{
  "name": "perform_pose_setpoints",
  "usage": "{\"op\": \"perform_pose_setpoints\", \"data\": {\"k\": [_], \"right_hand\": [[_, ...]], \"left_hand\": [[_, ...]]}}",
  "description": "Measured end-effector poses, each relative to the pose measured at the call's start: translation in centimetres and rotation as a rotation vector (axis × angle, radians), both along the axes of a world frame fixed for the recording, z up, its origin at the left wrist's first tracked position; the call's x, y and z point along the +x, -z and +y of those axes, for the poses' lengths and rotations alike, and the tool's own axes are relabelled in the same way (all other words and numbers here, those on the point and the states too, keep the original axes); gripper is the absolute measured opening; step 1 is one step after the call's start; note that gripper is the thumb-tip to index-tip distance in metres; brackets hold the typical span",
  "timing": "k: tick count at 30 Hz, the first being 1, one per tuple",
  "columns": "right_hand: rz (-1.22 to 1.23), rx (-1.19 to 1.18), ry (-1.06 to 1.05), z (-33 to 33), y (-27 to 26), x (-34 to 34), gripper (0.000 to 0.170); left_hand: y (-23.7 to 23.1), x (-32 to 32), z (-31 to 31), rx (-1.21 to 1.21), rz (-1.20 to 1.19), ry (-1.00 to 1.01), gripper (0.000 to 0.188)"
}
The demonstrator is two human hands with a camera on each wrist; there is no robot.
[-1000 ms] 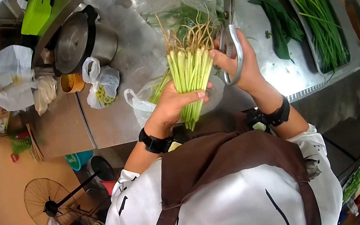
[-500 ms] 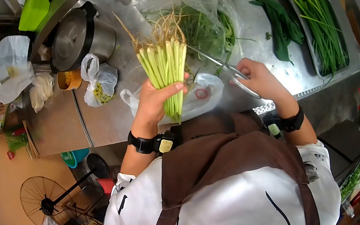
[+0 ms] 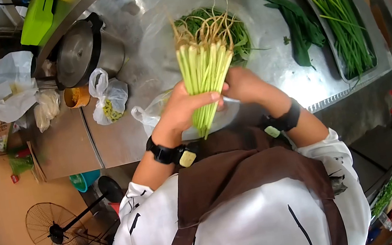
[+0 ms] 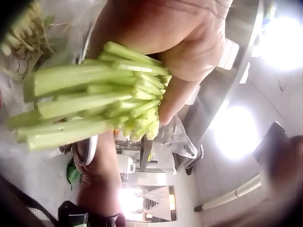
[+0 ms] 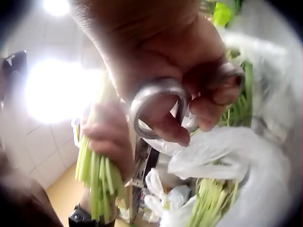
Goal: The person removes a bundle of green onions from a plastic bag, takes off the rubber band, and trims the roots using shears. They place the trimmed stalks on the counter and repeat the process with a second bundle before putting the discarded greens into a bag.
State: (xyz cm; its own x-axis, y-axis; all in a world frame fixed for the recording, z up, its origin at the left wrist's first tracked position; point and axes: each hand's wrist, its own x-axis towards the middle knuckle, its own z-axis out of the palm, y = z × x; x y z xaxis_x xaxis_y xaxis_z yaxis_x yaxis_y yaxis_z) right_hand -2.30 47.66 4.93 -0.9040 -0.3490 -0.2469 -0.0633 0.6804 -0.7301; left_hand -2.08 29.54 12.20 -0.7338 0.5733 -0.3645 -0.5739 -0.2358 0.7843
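Observation:
My left hand (image 3: 185, 106) grips a thick bunch of pale green stalks (image 3: 203, 66), thumb across the front. Tangled tan roots (image 3: 206, 29) stick up at its far end; the near ends look cut square in the left wrist view. Close behind the bunch on its right side is my right hand (image 3: 244, 82). It holds metal scissors (image 5: 163, 86), fingers through the handle loops in the right wrist view. From the head the bunch and hand hide the scissors. A white plastic bag (image 3: 145, 118) with more stalks (image 5: 210, 198) lies beneath.
Leafy greens (image 3: 243, 35) lie on clear plastic beyond the bunch. To the right are dark green leaves (image 3: 298, 25) and a metal tray (image 3: 339, 58) of long green stems. A lidded pot (image 3: 112, 50) and a knotted bag (image 3: 114, 92) stand left.
The bunch swung left, then came back right. My right hand drew the scissors down and away to the right, then returned behind the bunch, where the scissors are hidden from the head view.

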Motion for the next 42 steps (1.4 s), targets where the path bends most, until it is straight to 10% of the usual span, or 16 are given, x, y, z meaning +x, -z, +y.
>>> {"op": "perform_pose_setpoints", "data": {"k": [4, 8, 20, 34, 42], "right_hand": [[-0.051, 0.194, -0.213, -1.3, -1.9, 0.3, 0.04], [-0.116, 0.193, 0.054, 3.2, -2.8, 2.4, 0.053], [-0.474, -0.433, 0.262, 7.5, -0.8, 6.7, 0.055], [-0.432, -0.246, 0.163, 6.2, 1.0, 4.6, 0.076], [-0.47, -0.361, 0.218, 5.6, -0.3, 4.2, 0.035]], "left_hand": [[3.8, -2.5, -0.5, -0.049, -0.055, -0.08, 0.032], [6.2, -3.2, -2.8, -0.147, -0.047, -0.112, 0.033], [7.6, -2.8, -4.0, -0.093, -0.163, 0.044, 0.039], [7.4, -3.5, -3.7, -0.239, -0.213, 0.071, 0.036], [8.2, -3.4, -4.0, -0.138, -0.245, 0.08, 0.038]]}}
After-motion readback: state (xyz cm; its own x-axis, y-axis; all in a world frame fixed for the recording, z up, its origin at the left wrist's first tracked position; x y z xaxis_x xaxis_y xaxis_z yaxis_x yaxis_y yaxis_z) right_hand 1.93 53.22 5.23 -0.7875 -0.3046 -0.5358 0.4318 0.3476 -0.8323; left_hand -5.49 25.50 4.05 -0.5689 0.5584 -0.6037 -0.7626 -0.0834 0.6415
